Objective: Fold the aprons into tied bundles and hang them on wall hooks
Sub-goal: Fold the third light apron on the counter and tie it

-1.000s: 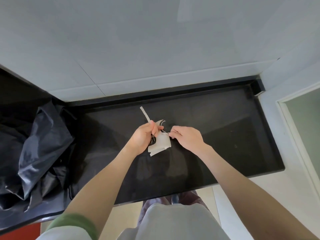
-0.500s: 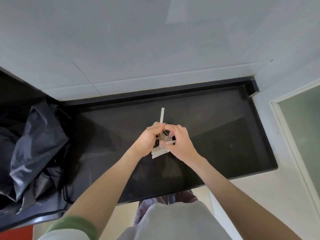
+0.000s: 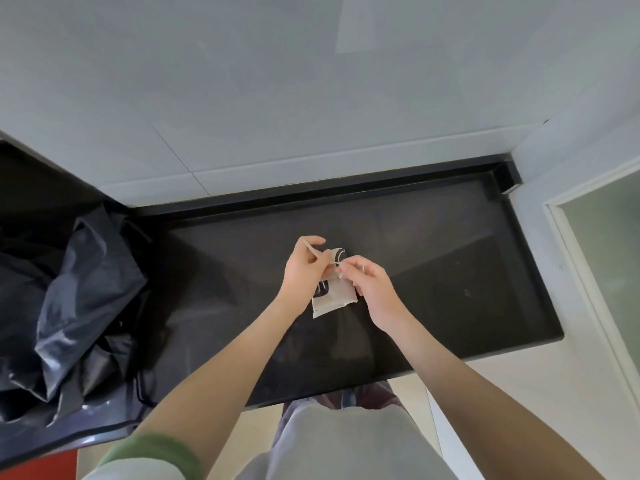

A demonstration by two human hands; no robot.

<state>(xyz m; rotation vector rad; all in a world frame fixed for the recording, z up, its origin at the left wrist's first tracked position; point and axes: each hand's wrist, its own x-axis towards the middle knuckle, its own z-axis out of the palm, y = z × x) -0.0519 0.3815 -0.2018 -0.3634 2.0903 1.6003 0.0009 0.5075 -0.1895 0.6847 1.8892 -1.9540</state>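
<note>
A small folded apron (image 3: 334,294) sits between both hands above the dark counter (image 3: 450,271); whether it rests on it I can't tell. The left hand (image 3: 303,271) pinches a thin strap (image 3: 311,251) between thumb and fingers at the bundle's top. The right hand (image 3: 369,284) pinches the strap beside it, fingertips (image 3: 341,270) closed at the bundle's upper edge. Black marks show on the cloth, too small to read. A black bag (image 3: 79,306) slumps at the left.

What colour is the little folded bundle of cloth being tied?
The folded apron bundle is off-white or beige, with a black printed mark on it, seen best in the head view.
</note>
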